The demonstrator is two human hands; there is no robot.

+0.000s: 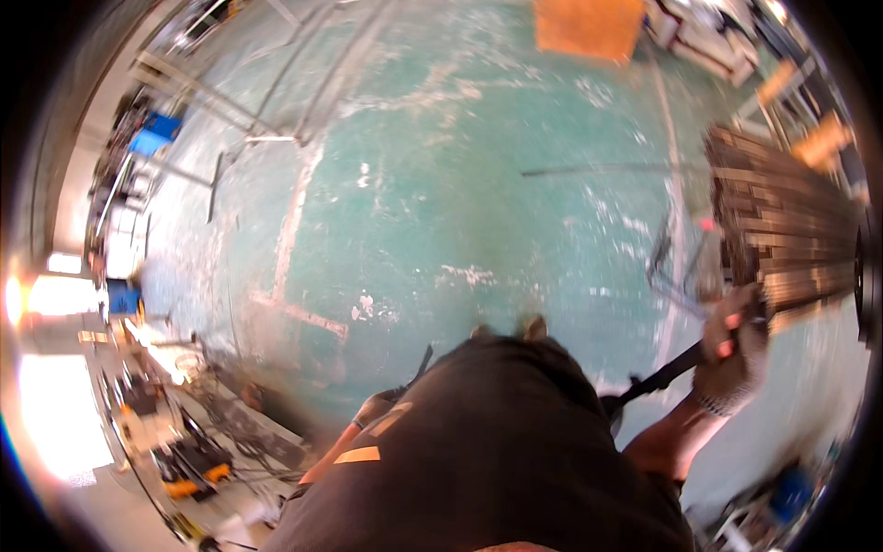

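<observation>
My right hand [736, 345], in a grey-brown knit glove with fingertips showing, is closed round a black rod-like thing [667, 373]. That thing runs from the hand back toward my body, and its exact kind is unclear. Just beyond the hand stands a stack of long brown bars [782, 216]; whether the hand touches it I cannot tell. My left hand [372, 410], gloved as well, hangs low beside my dark shirt. Its fingers are mostly hidden, and a thin dark piece [423, 363] sticks out past it.
Green worn floor [441, 221] with pale lines spreads ahead. A metal frame [276, 138] stands at the far left, an orange-brown board [589, 28] at the far right. A thin rod [607, 169] juts left from the bar stack. Cluttered equipment [189, 455] lies at the near left.
</observation>
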